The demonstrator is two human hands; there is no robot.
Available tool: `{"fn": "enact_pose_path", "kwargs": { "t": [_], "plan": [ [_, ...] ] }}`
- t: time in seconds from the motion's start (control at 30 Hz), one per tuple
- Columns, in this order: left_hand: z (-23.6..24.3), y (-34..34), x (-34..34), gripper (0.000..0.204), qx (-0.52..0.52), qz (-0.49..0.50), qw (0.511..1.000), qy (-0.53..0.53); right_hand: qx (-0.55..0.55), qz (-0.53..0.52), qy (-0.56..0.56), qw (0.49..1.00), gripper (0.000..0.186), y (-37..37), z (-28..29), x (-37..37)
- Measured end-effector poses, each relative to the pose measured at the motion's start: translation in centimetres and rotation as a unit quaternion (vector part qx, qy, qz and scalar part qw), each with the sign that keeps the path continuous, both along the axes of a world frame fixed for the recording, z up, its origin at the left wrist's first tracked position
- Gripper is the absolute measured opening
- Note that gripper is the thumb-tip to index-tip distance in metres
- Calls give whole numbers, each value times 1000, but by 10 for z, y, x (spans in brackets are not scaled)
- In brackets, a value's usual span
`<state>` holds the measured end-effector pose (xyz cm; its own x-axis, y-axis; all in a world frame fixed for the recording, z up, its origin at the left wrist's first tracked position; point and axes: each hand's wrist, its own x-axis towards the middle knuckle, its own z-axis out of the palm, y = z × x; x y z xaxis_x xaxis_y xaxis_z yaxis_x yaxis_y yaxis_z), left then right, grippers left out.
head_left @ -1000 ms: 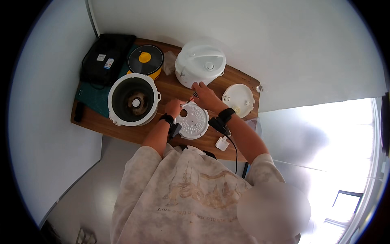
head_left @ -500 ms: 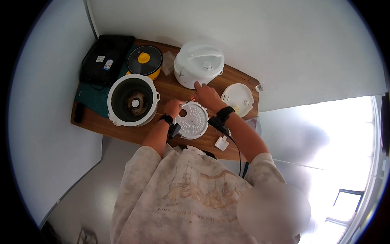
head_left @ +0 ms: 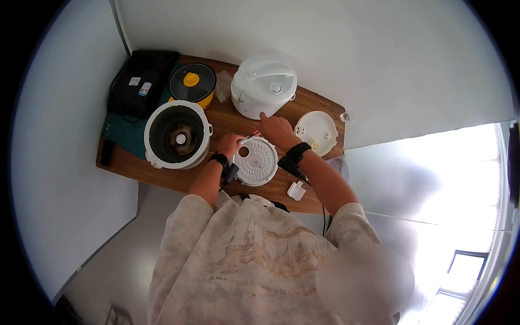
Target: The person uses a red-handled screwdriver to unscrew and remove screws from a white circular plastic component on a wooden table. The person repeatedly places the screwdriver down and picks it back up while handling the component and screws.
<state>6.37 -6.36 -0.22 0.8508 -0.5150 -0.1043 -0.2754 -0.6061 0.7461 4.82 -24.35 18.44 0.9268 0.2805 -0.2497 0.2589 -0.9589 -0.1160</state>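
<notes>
A white round rice cooker lid plate [head_left: 262, 165] with rows of slots and a round hole lies in front of me. My left hand [head_left: 229, 144] is closed at its upper left edge, fingertips bent against the rim. Over the far edge, my right hand [head_left: 275, 131] is closed around a thin tool with a red part [head_left: 256, 133], seemingly a screwdriver. The tool slants toward my left fingertips; its tip is too small to make out. Both wrists carry black bands.
An open rice cooker body [head_left: 203, 143] stands left, before a yellow pot [head_left: 191, 86] and a black bag [head_left: 132, 81]. A white lidded rice cooker [head_left: 260, 89] is behind my hands. On the right lie a round white cover [head_left: 319, 127] and a small white piece [head_left: 296, 190].
My hands and the lid plate have shifted only slightly. More of the red part shows between my hands. The rest of the table stays as it was, with the view tilted a little.
</notes>
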Motion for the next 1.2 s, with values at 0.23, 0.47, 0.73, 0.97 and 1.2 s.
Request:
{"fn": "enact_pose_path", "kwargs": {
  "t": [0.23, 0.47, 0.73, 0.97, 1.2],
  "plan": [
    [-4, 0, 0, 30, 1, 0, 1000, 15, 199, 10, -40, 979, 33, 4, -12, -8],
    [-2, -5, -2, 31, 4, 17, 999, 26, 29, -37, 23, 999, 27, -9, -24, 5],
    [-4, -3, -2, 32, 4, 31, 999, 41, 186, 5, -31, 982, 31, -14, -22, 0],
    [10, -7, -4, 30, 16, 29, 998, 54, 145, -4, -46, 988, 34, -20, -38, 0],
    [10, -1, -8, 22, 39, 65, 995, 63, 243, 29, -32, 969, 29, -8, -21, -1]
  ]
}}
